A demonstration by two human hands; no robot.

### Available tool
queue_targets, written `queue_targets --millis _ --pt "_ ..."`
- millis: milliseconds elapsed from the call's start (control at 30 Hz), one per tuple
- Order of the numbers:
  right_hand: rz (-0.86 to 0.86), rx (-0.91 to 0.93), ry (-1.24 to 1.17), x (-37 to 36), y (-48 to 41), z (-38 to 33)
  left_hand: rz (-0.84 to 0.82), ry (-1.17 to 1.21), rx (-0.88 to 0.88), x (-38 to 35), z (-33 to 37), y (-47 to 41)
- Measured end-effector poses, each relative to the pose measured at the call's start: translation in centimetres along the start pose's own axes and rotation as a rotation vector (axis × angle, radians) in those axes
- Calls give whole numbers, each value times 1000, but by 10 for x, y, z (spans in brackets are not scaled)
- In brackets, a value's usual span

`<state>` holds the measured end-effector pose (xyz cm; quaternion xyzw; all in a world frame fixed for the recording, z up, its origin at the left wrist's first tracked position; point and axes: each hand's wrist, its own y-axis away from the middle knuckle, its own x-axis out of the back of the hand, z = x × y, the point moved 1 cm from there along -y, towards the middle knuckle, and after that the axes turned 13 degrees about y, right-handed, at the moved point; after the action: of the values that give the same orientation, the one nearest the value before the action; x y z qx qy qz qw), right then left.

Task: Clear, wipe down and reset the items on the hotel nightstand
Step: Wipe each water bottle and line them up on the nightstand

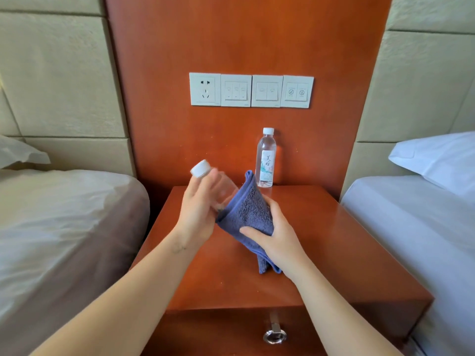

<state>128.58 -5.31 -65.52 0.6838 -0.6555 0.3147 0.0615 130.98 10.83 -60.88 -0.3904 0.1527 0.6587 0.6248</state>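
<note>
Held water bottle: tilted, white cap pointing up and left, between both hands above the nightstand. Judged thin clear plastic, light and slick, likely to dent if squeezed; fill level unreadable (blur). Best hold: the shoulder just below the cap. Left hand: fingers curled round the upper body there. Right hand: thumb and fingers clamp the blue terry cloth, soft and limp, wrapped over the bottle's lower end. Second water bottle stands upright beyond the right hand, untouched.
</note>
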Motion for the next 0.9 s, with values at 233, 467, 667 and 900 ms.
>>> queue_targets --millis 233,467,667,900 --pt "217 -172 -192 2 -12 17 198 251 118 28 -43 -4" --pt "179 -168 -211 2 -16 19 196 463 402 29 -36 -6" --pt "385 -295 -349 16 -28 27 -68 179 310 16 -41 8" --pt "502 -361 -382 18 -28 25 -33 203 207 18 -41 7"
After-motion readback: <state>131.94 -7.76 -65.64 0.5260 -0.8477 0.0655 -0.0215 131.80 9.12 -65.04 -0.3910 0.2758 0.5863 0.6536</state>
